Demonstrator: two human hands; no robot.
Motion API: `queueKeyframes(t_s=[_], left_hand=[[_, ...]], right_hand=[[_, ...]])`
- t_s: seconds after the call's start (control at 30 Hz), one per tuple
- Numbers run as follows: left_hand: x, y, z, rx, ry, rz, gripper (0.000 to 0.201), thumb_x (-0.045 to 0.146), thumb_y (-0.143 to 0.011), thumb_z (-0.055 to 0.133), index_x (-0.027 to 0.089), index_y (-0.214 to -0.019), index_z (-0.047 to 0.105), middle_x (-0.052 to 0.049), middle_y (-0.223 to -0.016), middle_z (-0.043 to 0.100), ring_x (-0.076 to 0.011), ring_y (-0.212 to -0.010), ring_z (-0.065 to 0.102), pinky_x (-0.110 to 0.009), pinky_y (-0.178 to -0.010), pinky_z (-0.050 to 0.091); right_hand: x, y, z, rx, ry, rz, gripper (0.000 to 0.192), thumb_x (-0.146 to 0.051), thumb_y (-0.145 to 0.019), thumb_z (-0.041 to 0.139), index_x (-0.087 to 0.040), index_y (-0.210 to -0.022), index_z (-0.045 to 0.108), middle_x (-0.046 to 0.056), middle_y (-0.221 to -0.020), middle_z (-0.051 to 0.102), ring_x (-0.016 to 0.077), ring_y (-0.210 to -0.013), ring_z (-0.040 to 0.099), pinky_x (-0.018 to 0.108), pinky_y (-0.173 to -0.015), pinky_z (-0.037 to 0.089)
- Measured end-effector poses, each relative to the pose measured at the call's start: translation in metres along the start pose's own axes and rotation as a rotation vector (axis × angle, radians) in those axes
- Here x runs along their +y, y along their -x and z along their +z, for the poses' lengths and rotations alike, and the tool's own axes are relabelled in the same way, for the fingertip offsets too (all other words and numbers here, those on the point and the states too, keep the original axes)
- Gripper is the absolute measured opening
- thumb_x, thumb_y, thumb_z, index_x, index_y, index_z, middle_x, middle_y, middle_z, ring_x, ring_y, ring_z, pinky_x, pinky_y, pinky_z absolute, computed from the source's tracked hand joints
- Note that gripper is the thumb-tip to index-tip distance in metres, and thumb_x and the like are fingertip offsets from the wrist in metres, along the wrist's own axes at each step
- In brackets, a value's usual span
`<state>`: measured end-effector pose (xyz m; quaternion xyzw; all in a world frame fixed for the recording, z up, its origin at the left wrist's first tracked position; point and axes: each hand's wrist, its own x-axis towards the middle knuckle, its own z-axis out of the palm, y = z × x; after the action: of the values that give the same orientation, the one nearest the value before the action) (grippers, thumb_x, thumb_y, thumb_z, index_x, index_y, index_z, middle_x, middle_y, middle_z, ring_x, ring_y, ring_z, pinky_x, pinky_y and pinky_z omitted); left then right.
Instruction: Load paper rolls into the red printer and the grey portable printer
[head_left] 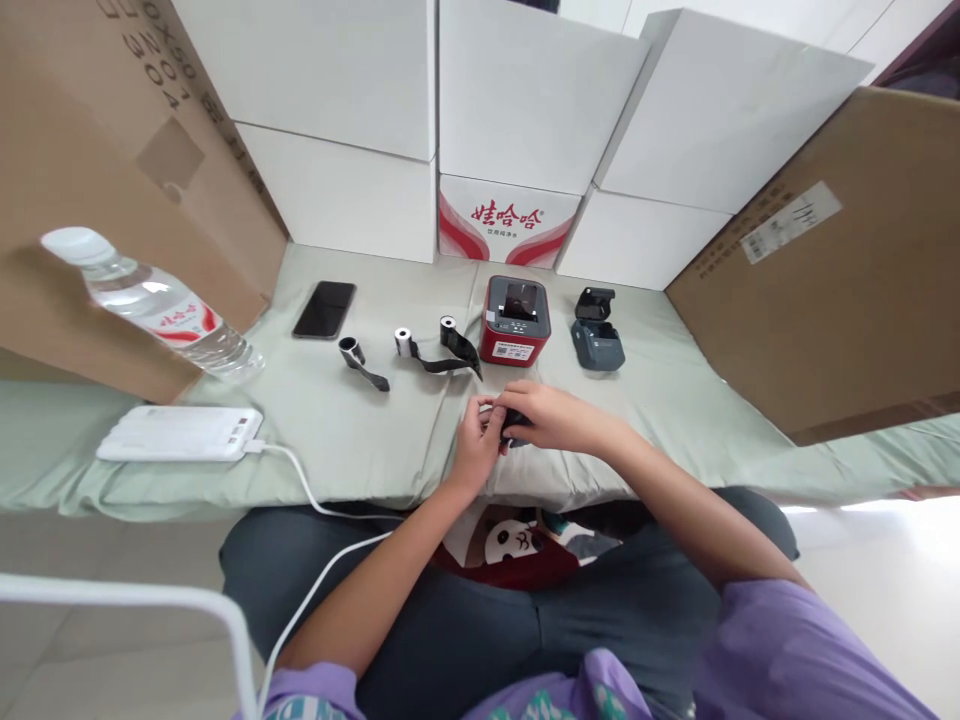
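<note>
My left hand (479, 440) and my right hand (551, 415) meet at the front of the cloth-covered surface. Both are closed around a small dark object (514, 425), mostly covered by the fingers, so its kind does not show. Just beyond them stands a red and black box-shaped device (516, 322) with a dark window on top and a white label in front. To its right is a small dark grey device (598, 345) with its lid (595, 302) raised. Left of the red one lie three small rolls with black strips trailing: a left roll (350, 350), a middle roll (404, 343) and a right roll (454, 335).
A phone (325, 310) lies at the back left. A water bottle (172, 308) leans near a cardboard box (150, 170). In front is a white power bank (180, 433) with a cable (300, 470). White boxes (337, 190) line the back; another cardboard panel (840, 270) stands right.
</note>
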<state>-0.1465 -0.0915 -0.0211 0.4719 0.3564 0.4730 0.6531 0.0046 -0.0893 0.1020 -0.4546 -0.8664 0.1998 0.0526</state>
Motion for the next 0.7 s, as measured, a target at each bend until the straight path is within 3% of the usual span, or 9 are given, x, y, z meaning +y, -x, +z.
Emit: queueKeyframes(t_s=[0.2,0.3,0.43,0.53,0.6,0.7], left_hand=[[-0.004,0.001,0.000,-0.091,-0.015,-0.014,0.052,0.068,-0.095,0.060,0.021,-0.112,0.046,0.006,-0.065,0.061,-0.0093,-0.043,0.052,-0.019,-0.040,0.038],[-0.004,-0.001,0.001,-0.114,-0.013,-0.032,0.057,0.071,-0.092,0.061,0.020,-0.115,0.046,0.003,-0.075,0.066,-0.0105,-0.046,0.058,-0.020,-0.041,0.042],[-0.003,-0.003,0.002,-0.089,-0.027,-0.036,0.061,0.076,-0.092,0.056,0.020,-0.114,0.046,-0.006,-0.096,0.071,-0.0094,-0.050,0.062,-0.021,-0.041,0.044],[-0.003,-0.004,0.003,-0.096,-0.063,-0.031,0.061,0.077,-0.093,0.052,0.019,-0.113,0.048,-0.006,-0.096,0.071,-0.0089,-0.050,0.061,-0.020,-0.041,0.043],[-0.003,-0.004,0.003,-0.102,-0.077,-0.031,0.061,0.077,-0.094,0.051,0.019,-0.113,0.048,-0.006,-0.096,0.070,-0.0088,-0.051,0.062,-0.019,-0.041,0.042],[-0.006,-0.004,0.004,-0.116,-0.096,-0.034,0.059,0.075,-0.096,0.049,0.018,-0.113,0.049,-0.007,-0.098,0.070,-0.0085,-0.052,0.062,-0.019,-0.042,0.041]], right_hand=[[0.006,0.009,0.000,-0.107,-0.006,0.001,0.024,-0.011,-0.093,0.062,-0.014,-0.116,0.066,0.012,-0.106,0.069,0.0261,-0.107,0.064,0.037,-0.088,0.052],[0.022,0.020,-0.012,-0.082,-0.054,-0.001,0.029,-0.012,-0.092,0.062,-0.018,-0.120,0.069,0.011,-0.112,0.070,0.0244,-0.107,0.066,0.037,-0.092,0.054],[0.087,0.046,-0.047,0.220,-0.213,0.101,0.032,-0.026,-0.094,0.060,-0.022,-0.124,0.072,0.011,-0.120,0.070,0.0252,-0.110,0.068,0.040,-0.094,0.055],[0.154,0.059,-0.072,0.501,-0.195,0.432,0.037,-0.027,-0.091,0.062,-0.022,-0.126,0.070,0.012,-0.130,0.069,0.0270,-0.111,0.067,0.044,-0.096,0.056],[0.192,0.057,-0.079,0.553,-0.090,0.627,0.038,-0.020,-0.087,0.061,-0.019,-0.123,0.071,0.013,-0.133,0.069,0.0272,-0.115,0.066,0.044,-0.103,0.054],[0.225,0.041,-0.078,0.462,0.043,0.740,0.039,-0.013,-0.085,0.058,-0.015,-0.121,0.072,0.015,-0.133,0.070,0.0268,-0.124,0.064,0.041,-0.108,0.050]])
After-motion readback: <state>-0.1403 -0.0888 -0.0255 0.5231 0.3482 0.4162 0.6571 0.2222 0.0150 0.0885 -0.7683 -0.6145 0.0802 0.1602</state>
